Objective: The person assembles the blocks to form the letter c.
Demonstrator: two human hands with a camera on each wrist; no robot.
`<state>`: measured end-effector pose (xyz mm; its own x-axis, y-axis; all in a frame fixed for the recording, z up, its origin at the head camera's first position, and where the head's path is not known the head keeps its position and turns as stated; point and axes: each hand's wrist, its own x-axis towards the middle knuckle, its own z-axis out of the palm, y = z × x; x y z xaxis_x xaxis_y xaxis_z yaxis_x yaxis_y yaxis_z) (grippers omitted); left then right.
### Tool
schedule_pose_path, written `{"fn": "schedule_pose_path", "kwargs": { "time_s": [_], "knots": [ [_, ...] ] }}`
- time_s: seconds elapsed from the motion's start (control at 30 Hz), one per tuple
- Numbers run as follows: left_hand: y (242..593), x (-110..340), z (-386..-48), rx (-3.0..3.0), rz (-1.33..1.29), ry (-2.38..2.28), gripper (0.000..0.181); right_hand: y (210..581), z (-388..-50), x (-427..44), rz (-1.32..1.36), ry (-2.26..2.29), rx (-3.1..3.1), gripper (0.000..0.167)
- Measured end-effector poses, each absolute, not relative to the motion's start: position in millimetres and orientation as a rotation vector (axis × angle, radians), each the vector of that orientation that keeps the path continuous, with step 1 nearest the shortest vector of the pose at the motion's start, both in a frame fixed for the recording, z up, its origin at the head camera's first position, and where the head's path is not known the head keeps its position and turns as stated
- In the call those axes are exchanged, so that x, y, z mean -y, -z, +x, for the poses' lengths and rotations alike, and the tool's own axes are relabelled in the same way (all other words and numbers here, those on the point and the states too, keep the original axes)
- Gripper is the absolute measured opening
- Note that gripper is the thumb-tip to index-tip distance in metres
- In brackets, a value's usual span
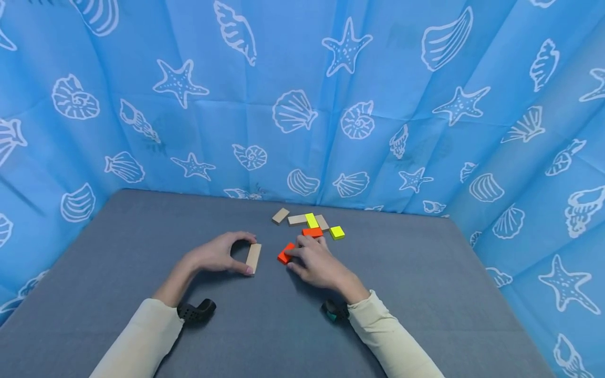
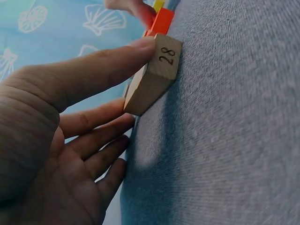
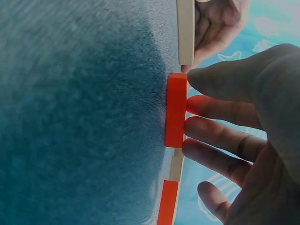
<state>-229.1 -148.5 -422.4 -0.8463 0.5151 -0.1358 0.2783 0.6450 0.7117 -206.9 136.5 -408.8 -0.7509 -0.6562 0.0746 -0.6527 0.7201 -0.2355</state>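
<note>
The left hand [image 1: 215,255] pinches a plain wooden block [image 1: 253,258] by its two ends, thumb at the near end and index finger at the far end. In the left wrist view that block [image 2: 164,61] shows the number 28, with the thumb of the left hand [image 2: 70,122] against its edge. To its right, the right hand [image 1: 323,266] rests its fingertips on an orange block [image 1: 283,257] lying on the table. The right wrist view shows the right hand [image 3: 243,122] with extended fingers touching the orange block's [image 3: 176,112] upper face, thumb at one end.
Beyond the right hand lie a second orange block [image 1: 312,232], a yellow block [image 1: 312,220] between wooden blocks [image 1: 297,220], another yellow block [image 1: 337,232] and a separate wooden block [image 1: 281,216]. A blue shell-patterned curtain [image 1: 293,147] hangs behind the grey table [image 1: 255,336].
</note>
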Motion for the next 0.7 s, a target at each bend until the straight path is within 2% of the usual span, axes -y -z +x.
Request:
{"fn": "schedule_pose_path", "kwargs": {
  "time_s": [0.23, 0.47, 0.7],
  "knots": [
    [426.9, 152.4, -228.6, -2.521, 0.672, -1.062, 0.075, 408.0, -206.3, -137.7, -1.08, 0.414, -2.879, 0.036],
    [430.7, 156.1, -229.3, -2.468, 0.764, -1.143, 0.056, 405.1, -205.7, -138.7, -1.031, 0.437, -2.844, 0.037],
    [425.0, 158.5, -228.6, -2.453, 0.767, -1.069, 0.058, 402.9, -203.2, -137.3, -1.061, 0.403, -2.815, 0.037]
  ]
}}
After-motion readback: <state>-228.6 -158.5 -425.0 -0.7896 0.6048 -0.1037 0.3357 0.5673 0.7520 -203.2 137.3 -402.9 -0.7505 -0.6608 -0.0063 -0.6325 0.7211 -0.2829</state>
